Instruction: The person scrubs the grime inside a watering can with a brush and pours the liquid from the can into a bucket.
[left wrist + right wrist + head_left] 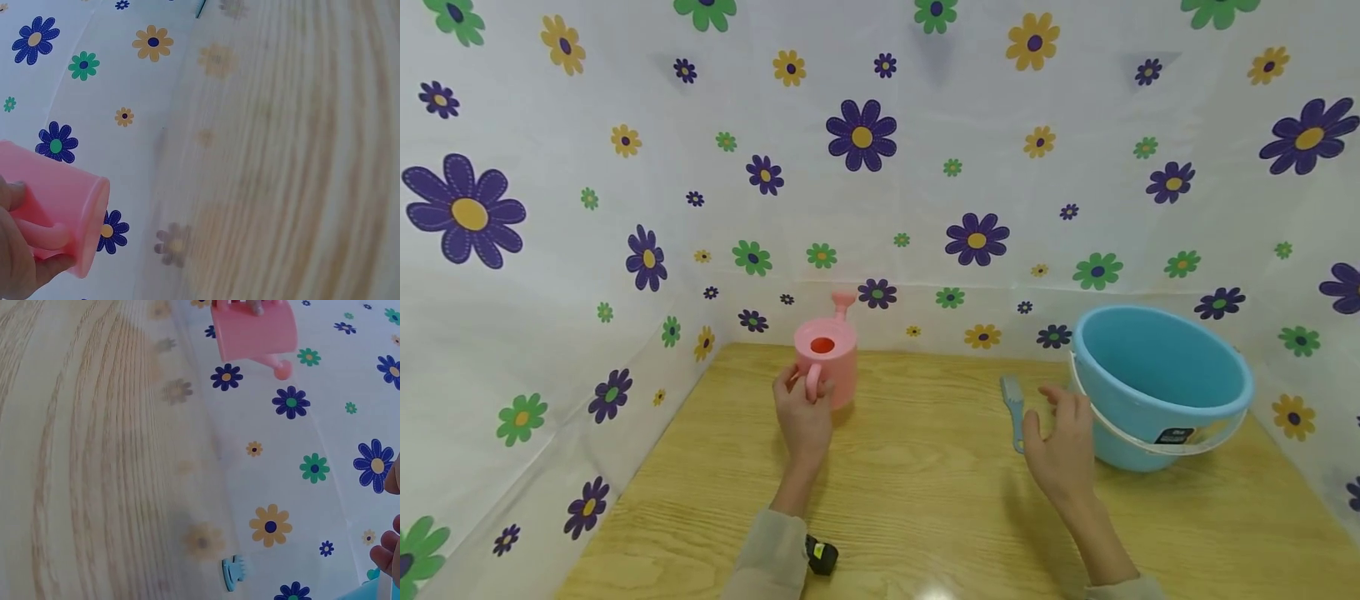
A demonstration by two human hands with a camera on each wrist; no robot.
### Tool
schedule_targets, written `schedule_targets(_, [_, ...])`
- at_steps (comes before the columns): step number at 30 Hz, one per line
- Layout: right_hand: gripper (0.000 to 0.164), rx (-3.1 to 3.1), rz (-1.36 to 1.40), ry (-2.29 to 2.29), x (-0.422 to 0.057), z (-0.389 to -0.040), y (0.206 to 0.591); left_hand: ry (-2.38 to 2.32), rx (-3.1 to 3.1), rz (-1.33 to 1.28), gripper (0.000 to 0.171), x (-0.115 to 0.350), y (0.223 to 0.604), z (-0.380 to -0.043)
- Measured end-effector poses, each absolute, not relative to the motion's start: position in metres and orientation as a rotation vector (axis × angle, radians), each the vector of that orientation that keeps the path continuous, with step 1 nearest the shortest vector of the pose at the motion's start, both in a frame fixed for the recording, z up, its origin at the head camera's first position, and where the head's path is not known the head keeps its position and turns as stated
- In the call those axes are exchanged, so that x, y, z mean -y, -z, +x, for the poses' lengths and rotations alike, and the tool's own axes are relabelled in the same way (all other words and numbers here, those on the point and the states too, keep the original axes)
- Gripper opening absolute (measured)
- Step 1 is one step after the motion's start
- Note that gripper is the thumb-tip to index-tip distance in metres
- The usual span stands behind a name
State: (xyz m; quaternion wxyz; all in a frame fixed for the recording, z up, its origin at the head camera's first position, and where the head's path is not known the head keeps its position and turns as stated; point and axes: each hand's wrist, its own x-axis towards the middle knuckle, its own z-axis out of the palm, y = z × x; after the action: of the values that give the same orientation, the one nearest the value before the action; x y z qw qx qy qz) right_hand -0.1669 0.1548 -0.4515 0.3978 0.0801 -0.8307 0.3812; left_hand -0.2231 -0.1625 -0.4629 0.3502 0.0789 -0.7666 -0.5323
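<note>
My left hand (805,412) grips the handle of a pink watering can (842,375), whose spout points to the back wall. In the left wrist view, the can (56,181) appears raised off the table, its base showing a gap below. My right hand (1063,446) holds nothing; its fingers are loosely bent, between a small blue brush (1013,408) and a light blue bucket (1127,442). The brush lies on the table, its bristled head toward the back. In the right wrist view, only fingertips (389,553) of that hand show at the right edge.
The bucket stands upright at the right, its white handle hanging down in front. A wood-grain table (917,492) meets white flower-patterned sheeting (925,192) at the back and sides. A small black box with a yellow label (822,557) sits by my left sleeve.
</note>
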Motion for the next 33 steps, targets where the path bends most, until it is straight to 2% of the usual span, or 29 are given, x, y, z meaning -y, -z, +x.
schedule_targets(21, [0.032,2.222,0.111,-1.060,-0.144,-0.170,0.474,1.397,2.107,0.331,0.023,0.184,0.468,-0.218])
schedule_targets(33, [0.031,2.187,0.148,-1.043,-0.138,-0.173,0.472,1.408,2.170,0.380,0.017,0.189,0.479,-0.216])
